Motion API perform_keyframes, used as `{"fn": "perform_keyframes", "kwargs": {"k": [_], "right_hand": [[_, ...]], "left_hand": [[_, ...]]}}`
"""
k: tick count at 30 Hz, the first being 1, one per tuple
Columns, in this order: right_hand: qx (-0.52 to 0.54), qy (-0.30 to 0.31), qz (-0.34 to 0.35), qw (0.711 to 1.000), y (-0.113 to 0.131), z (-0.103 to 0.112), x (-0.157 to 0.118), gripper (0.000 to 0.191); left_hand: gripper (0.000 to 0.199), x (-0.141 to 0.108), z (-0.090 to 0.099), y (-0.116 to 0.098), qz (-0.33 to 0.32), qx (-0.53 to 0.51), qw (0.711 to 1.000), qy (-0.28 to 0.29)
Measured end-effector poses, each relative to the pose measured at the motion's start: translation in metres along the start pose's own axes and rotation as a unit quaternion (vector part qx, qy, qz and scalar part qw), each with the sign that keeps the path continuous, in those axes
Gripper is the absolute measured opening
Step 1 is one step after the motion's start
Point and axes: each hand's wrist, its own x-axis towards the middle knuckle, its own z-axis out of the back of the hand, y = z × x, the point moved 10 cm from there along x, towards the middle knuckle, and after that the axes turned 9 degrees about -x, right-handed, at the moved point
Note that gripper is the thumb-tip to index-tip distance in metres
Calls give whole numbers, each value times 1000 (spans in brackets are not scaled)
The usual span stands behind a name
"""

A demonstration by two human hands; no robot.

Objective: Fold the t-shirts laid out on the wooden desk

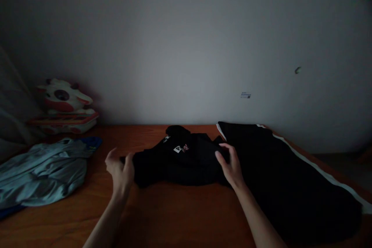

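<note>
Our left hand (119, 168), left of the lower middle of the frame, holds the near-left end of a black shirt (188, 168) between thumb and fingers. Our right hand (231, 166), right of the lower middle, is at the shirt's other end, thumb and fingertips a little apart with dark cloth between them — the picture is too dim for us to tell whether they grip it. The shirt lies between our hands at the centre of the frame, rumpled on a wooden table (180, 217), with a white patch (177, 149) and a small reddish print (185, 148) on its upper part.

Just beside it, filling the lower right, we see a larger black garment (279, 178) with a white stripe along its right edge. At the lower left lies a crumpled grey garment (49, 172) with blue at two corners. Behind that, at the left, sits a white and red animal toy (68, 100) with a big round eye — a pale curtain (11, 104) hangs at the far left edge. On the grey wall (180, 46), right of centre, we see a small label (245, 95) and, higher up, a small hook (297, 70).
</note>
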Motion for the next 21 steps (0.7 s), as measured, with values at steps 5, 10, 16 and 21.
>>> {"fn": "perform_keyframes", "kwargs": {"k": [5, 10, 16, 21], "right_hand": [[-124, 142, 4, 982, -6, -45, -15, 61], [-18, 171, -121, 978, -22, -52, -20, 24], [338, 358, -239, 837, 31, -84, -60, 39], [321, 338, -233, 853, 27, -92, -55, 50]], "left_hand": [[45, -60, -76, -23, -159, 205, 930, 261], [59, -86, -95, -14, -128, 237, 910, 316], [26, -63, -89, -5, -57, 108, 945, 303], [38, -28, -49, 18, 118, -99, 977, 150]]}}
